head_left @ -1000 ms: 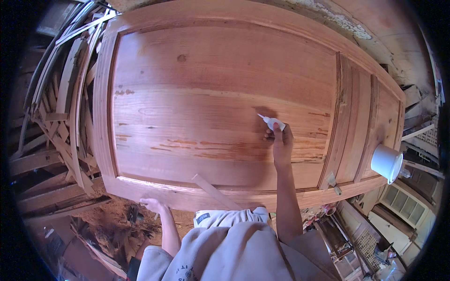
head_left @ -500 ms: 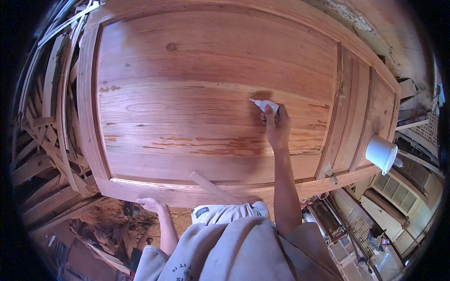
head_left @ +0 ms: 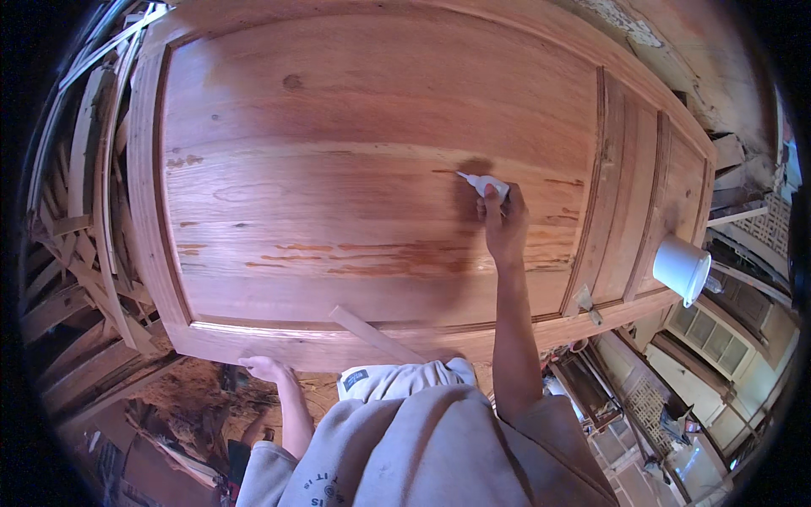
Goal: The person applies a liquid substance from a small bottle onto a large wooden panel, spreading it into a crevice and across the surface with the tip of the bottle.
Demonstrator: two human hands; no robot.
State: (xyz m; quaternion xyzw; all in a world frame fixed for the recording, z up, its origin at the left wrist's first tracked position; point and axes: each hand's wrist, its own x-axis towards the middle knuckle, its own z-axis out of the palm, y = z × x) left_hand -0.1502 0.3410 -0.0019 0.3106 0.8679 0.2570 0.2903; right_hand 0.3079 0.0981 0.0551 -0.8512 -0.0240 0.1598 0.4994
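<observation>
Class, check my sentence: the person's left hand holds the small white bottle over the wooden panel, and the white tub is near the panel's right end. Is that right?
Not quite: the head view shows the right hand holding the small white bottle over the wooden panel. The white tub is indeed near the panel's right end.

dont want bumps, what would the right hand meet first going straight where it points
Leading with its white bottle, the right hand would likely meet the wooden panel first, at the brown streak by the nozzle; tip contact is unclear.
</observation>
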